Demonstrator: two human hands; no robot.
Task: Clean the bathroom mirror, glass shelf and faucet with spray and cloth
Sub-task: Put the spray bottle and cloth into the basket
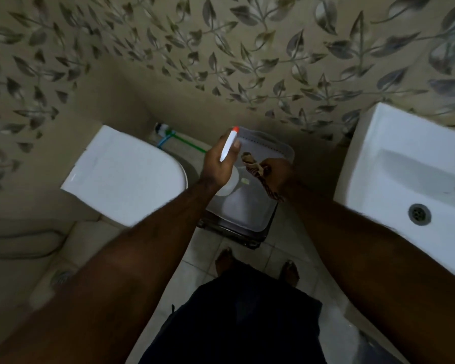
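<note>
My left hand (217,164) grips a white spray bottle (227,147) with an orange-red nozzle tip, its clear body hanging below my palm. My right hand (279,174) is closed on a brown striped cloth (256,169) that dangles from my fingers. Both hands hover over a clear plastic basket (279,148) that sits on a dark stand on the floor. The white sink (394,143) is at the right, with its drain (419,214) showing. Mirror, glass shelf and faucet are out of view.
A white toilet (126,174) stands at the left, with a green hose (187,143) running along the wall behind it. Leaf-patterned tiles cover the wall ahead. My bare feet (223,261) stand on pale floor tiles between toilet and sink.
</note>
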